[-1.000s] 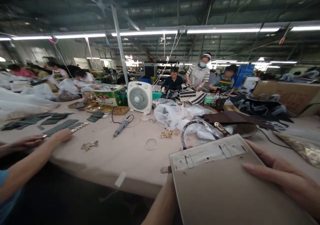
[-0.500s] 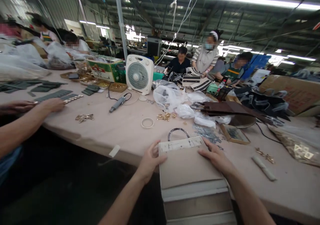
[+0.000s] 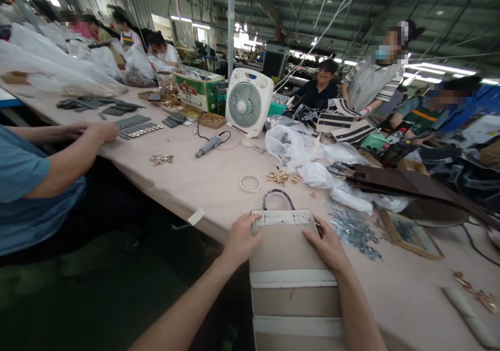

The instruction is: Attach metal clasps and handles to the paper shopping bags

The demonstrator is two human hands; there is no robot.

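A stack of beige flat panels (image 3: 287,247) with white edges lies at the near edge of the long table (image 3: 203,179), its top panel showing a strip with small slots. My left hand (image 3: 240,239) grips the stack's left side with fingers curled over the edge. My right hand (image 3: 328,244) holds the right side, fingers bent onto the top panel. A dark curved strap (image 3: 278,196) lies just beyond the stack. A pile of small silver metal pieces (image 3: 351,230) sits right of my right hand.
A person in a blue shirt (image 3: 27,184) sits at my left, hands by dark strips (image 3: 133,127). On the table are a white fan (image 3: 248,101), a power tool (image 3: 209,145), a white ring (image 3: 250,183), gold fittings (image 3: 279,176), plastic bags (image 3: 291,145), brown leather (image 3: 402,182). Several workers sit across.
The view has tilted down and swung left. The panel stack, held up close a second ago, now rests lower at the table edge with both my hands on its sides.
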